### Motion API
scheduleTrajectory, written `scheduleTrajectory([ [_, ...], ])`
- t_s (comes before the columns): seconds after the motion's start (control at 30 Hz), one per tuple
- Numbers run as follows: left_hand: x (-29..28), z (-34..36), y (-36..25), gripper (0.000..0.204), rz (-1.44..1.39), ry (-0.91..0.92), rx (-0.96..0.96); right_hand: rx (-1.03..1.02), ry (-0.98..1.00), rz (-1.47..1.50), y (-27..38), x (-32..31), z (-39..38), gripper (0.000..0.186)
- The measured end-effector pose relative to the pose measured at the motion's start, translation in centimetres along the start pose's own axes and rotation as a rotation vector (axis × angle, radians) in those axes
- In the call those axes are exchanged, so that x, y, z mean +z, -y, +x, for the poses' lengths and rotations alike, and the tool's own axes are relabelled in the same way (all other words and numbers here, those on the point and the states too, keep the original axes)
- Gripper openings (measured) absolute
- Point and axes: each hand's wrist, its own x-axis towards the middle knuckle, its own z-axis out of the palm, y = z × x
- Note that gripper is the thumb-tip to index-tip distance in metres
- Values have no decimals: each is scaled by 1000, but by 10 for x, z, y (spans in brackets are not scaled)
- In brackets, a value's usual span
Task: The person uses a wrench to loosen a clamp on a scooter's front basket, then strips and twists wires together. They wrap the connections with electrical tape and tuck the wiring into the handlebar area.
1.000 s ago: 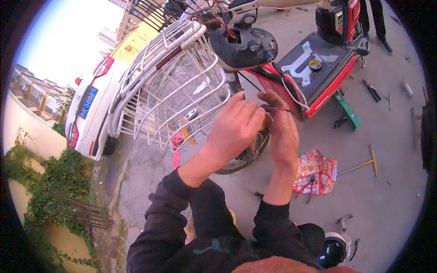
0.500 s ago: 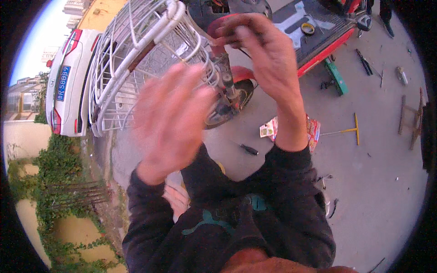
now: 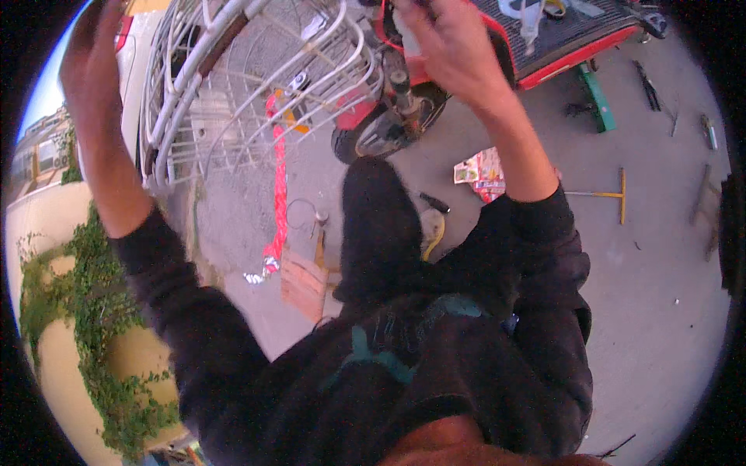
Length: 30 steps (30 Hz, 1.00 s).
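Grey ground (image 3: 645, 326) carries the things. On the left, a long pinkish-red strip (image 3: 280, 182) stretches toward a flat brownish board (image 3: 301, 283) nearer by. Around the middle lie a dark-handled tool (image 3: 435, 203) and printed red-and-white paper (image 3: 483, 172); right of those, a yellow T-handled tool (image 3: 622, 194). Farther right rest a green bar (image 3: 598, 101) and dark pliers (image 3: 646, 85).

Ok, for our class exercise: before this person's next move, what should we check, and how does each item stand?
1. Left grip fully in view: not ok; it runs into the top edge.
2. Right grip holding anything: cannot tell; its fingertips meet the top edge.
3. Basket touching the left grip: not in the picture, so ok; they show apart.
4. Footboard bare: not ok; tape and a pale bracket are on it.
5. T-handle on the ground: ok.
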Motion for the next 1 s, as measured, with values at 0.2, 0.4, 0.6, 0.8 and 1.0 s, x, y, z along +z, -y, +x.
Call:
scheduleTrajectory([
  [0.2, 55, -262, 92, 32, -92, -372, -642, -3, -143, -12, -4, -7, 16, 14],
  [0.4, 258, -358, 94, 46, -764, 144, -950, 33, -102, -129, 9, -8, 6, 11],
  [0.6, 294, -378, 118, 38, -618, 266, -764, 67, -90, -272, 5, -5, -6, 12],
  [0.8, 224, -348, 56, 25, -973, 553, -1148, 91, -311, -95, 20, 11, -14, 16],
  [1.0, 222, -338, 3, 58, -1088, 834, -557, -316, -578, 507, 87, 6, 42, 22],
])
